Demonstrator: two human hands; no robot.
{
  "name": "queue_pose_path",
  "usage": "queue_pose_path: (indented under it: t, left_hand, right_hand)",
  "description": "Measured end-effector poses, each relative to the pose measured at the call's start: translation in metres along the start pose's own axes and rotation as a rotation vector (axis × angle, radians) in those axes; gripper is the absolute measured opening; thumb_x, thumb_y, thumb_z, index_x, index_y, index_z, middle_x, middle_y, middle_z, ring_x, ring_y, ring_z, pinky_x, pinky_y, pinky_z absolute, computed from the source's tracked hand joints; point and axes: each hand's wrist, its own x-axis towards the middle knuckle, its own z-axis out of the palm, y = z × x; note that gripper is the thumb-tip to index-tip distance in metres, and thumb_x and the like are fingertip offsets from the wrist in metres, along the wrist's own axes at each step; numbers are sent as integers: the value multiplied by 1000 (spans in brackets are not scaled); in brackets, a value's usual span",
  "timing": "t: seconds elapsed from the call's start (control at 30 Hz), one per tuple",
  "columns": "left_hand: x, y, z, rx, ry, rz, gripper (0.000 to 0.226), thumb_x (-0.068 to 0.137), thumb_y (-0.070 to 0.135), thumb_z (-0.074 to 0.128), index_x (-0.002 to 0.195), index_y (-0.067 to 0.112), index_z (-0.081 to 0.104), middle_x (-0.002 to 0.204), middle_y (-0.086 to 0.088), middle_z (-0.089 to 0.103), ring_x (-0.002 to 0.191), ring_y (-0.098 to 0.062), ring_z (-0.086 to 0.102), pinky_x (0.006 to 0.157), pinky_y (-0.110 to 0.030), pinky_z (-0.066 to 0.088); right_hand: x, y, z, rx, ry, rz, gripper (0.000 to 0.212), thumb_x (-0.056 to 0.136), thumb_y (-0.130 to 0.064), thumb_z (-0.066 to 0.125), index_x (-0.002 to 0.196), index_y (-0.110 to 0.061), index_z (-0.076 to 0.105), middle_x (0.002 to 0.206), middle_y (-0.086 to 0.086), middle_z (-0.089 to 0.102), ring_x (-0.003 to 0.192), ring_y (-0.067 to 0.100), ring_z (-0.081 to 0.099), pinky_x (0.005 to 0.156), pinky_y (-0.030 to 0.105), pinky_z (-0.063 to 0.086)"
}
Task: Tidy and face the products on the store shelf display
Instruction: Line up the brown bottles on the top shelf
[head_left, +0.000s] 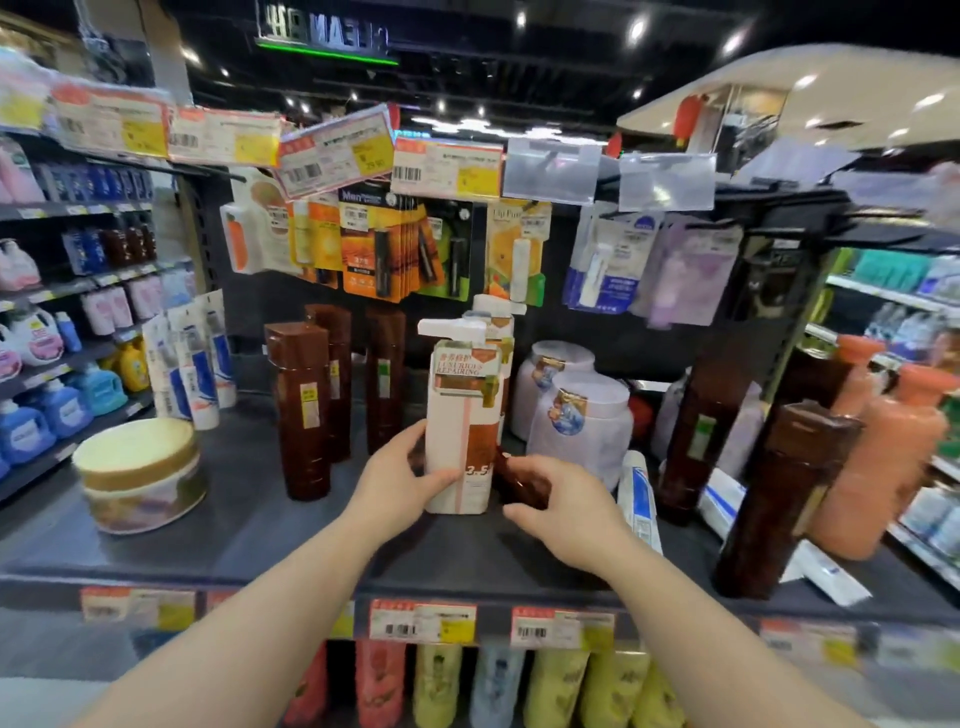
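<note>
A white and brown pump bottle (460, 415) stands upright in the middle of the dark shelf (270, 525). My left hand (400, 475) grips its lower left side. Beside its base lies a small dark brown bottle (522, 480), and my right hand (563, 512) is closed around it from the right. A second pump bottle (496, 317) stands right behind the first. Tall brown bottles (304, 410) stand to the left, and another tall brown bottle (774, 499) stands at the front right.
A cream jar with a gold band (140, 475) sits at the front left. Two white jars (582, 415) stand behind my right hand, with a tube (641, 499) lying beside them. Orange bottles (878, 467) fill the right end. Carded products (384, 249) hang above.
</note>
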Motion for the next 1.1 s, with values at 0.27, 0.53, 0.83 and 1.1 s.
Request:
queue_pose_path:
  t: [0.27,0.53,0.83,1.1]
  left_hand:
    - [6,-7,2,0,-48,-20,76,80,15,75,143,27,35,133,7,55,107,-3,53,86,-23,46]
    - [-18,6,7,396,426,356,78,65,37,85,132,19,49,127,-3,51,122,-20,44,104,-36,39]
    - [-24,33,72,563,-75,640,73,76,37,76,140,23,44,143,5,45,133,-13,37,113,-30,28]
    - [-16,36,93,562,-112,598,42,76,29,76,116,25,64,110,4,68,105,-19,61,88,-36,49]
  right_hand:
    - [-9,18,-1,-285,-121,219,68,78,-49,67,138,-29,41,128,-2,59,115,21,55,91,35,50]
    - [-20,16,-25,-216,-126,235,46,80,-38,64,124,-30,53,117,-4,63,101,17,56,82,32,50]
    - [-36,24,-51,-259,-129,164,61,78,-36,67,136,-29,49,126,-3,60,109,18,58,90,36,52]
    - [-35,35,-67,-276,-41,72,64,77,-36,69,137,-33,48,128,-3,55,112,20,56,91,34,49]
